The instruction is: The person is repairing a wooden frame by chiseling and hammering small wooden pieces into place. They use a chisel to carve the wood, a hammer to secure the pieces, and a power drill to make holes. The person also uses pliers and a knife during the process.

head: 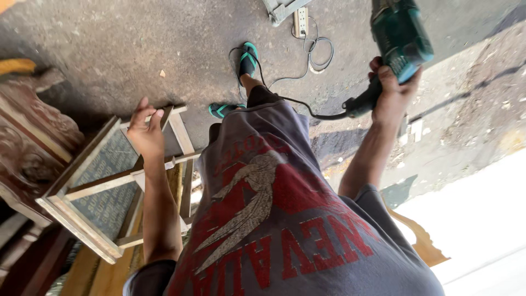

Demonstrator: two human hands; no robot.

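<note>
My right hand (pixel 392 93) is raised at the upper right and grips the handle of a green power drill (pixel 400 33). The drill's black cable (pixel 307 107) runs across the concrete floor toward my feet. My left hand (pixel 145 131) reaches down at the left with its fingers spread. It rests against the top corner of a pale wooden frame (pixel 98 186), which stands tilted on the floor. Whether the fingers curl around the rail is hidden by the hand itself.
My feet in teal sandals (pixel 247 57) stand on the grey concrete. A white power strip (pixel 300 22) with a coiled cord lies beyond them. Dark carved wooden furniture (pixel 33 142) stands at the left. A tan curved wood piece (pixel 422 241) lies at the lower right.
</note>
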